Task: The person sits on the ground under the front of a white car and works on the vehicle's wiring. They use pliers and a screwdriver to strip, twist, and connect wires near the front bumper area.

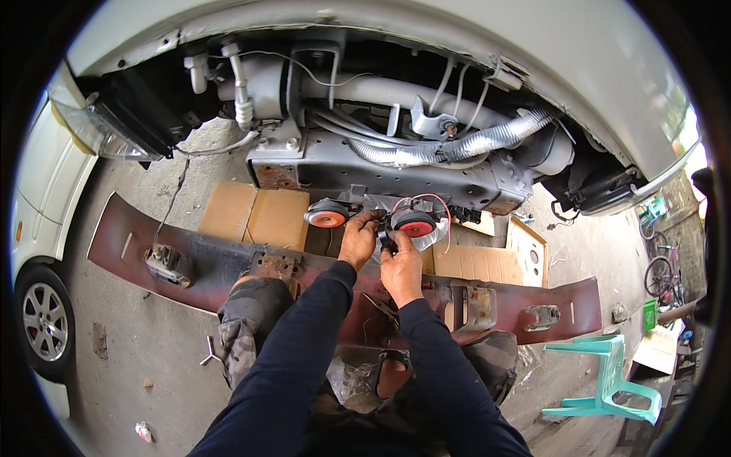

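Observation:
In front of me, low under the vehicle's open front, are two round car horns. One horn [327, 218] with an orange centre sits left of my hands; the other horn [416, 227], with a red centre, is just to their right. A thin red wire [438, 199] loops above the red one. My left hand [359, 241] is closed in a pinch between the horns, what it grips hidden by its fingers. Close beside it, my right hand [401, 272] is closed on a black roll [384, 238] that looks like electrical tape.
A dark red bumper [205, 283] lies across the ground before my knees, with pliers [381, 308] on it. Cardboard [255, 215] lies beyond. The metal crossmember [381, 169] and a corrugated conduit [457, 145] are above. A three-way wrench [209, 352], a green plastic chair [609, 381] and a white car [46, 198] flank me.

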A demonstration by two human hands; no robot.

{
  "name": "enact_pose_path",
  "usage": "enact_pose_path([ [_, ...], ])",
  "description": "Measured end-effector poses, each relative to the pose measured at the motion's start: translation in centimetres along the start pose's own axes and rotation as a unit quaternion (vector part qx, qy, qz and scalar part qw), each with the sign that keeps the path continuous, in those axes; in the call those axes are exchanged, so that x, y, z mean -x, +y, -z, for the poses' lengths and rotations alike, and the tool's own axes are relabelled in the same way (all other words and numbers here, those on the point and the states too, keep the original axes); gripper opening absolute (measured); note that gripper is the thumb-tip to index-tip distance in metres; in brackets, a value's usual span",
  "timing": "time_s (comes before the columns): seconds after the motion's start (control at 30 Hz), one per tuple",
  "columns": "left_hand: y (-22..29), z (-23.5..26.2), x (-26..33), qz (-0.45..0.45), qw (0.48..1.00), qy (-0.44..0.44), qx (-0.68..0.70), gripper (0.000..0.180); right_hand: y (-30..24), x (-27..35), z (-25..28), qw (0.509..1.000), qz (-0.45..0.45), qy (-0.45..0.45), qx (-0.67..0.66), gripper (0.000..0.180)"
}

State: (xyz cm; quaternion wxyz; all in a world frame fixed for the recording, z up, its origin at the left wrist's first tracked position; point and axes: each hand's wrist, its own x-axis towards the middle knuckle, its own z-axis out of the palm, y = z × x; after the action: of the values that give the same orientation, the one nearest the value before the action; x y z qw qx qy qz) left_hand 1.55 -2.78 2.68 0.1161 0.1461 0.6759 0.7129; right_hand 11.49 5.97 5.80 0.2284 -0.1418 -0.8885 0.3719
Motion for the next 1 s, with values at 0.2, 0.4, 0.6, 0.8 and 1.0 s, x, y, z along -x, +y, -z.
enact_pose_path([
  [0.2,-0.2,0.2,0.8,0.030,0.997,-0.044,0.054,0.068,-2.1,-2.5,-0.2,0.997,0.014,-0.029,-0.075,0.048],
  [0.4,0.6,-0.4,1.2,0.032,0.995,0.020,-0.093,0.072,-0.4,-2.0,1.1,0.995,-0.016,0.040,-0.091,0.033],
  [0.6,1.7,-2.1,0.9,0.023,0.957,0.146,-0.250,0.044,3.5,-1.2,0.8,0.997,-0.081,-0.014,-0.002,0.020],
  [0.8,1.8,-2.4,0.2,0.025,0.953,0.140,-0.267,0.030,6.0,-0.6,-2.6,0.984,-0.139,-0.043,-0.108,0.030],
  [1.0,1.1,-1.5,0.1,-0.026,0.974,0.057,-0.220,0.033,6.0,-0.5,-4.0,0.711,-0.286,-0.072,-0.638,0.048],
])
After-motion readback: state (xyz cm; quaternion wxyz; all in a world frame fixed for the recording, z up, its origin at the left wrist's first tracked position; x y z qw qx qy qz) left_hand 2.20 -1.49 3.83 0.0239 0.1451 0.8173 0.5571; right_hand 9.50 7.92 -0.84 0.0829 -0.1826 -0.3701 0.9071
